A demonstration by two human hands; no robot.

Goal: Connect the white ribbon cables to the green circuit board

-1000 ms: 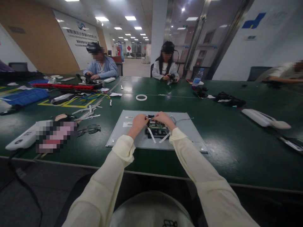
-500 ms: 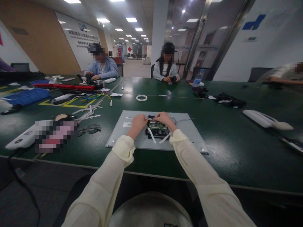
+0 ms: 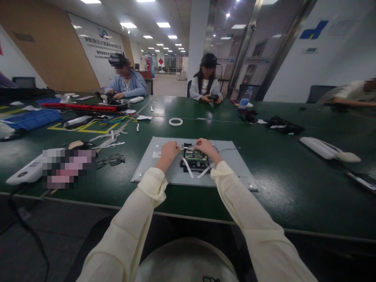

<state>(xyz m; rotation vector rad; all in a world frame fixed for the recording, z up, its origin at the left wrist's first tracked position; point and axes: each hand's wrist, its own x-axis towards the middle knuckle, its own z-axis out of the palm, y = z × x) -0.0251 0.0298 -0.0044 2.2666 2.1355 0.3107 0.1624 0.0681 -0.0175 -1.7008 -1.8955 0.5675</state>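
A green circuit board [image 3: 195, 156] in a black frame [image 3: 196, 166] lies on a flat grey panel [image 3: 152, 172] in front of me. Two white strips, the left strip [image 3: 187, 166] and the right strip [image 3: 205, 171], reach from it toward my side. My left hand [image 3: 169, 154] is closed just left of the board, fingertips curled together; whatever they pinch is too small to make out. Over the board's far right part, my right hand [image 3: 205, 147] is closed in a pinch, and what lies between its fingers is hidden. A thin cable [image 3: 229, 149] runs off to the right.
A white tape roll [image 3: 175, 122] lies beyond the panel. To the left are eyeglasses [image 3: 113, 159], loose white strips [image 3: 113, 139] and a blue tray [image 3: 32, 119]. A white device [image 3: 323, 148] lies at right. Two people sit across the table, another at far right.
My left hand has drawn a little left, away from the board's far left corner. My right hand has shifted slightly but stays over the board's far side.
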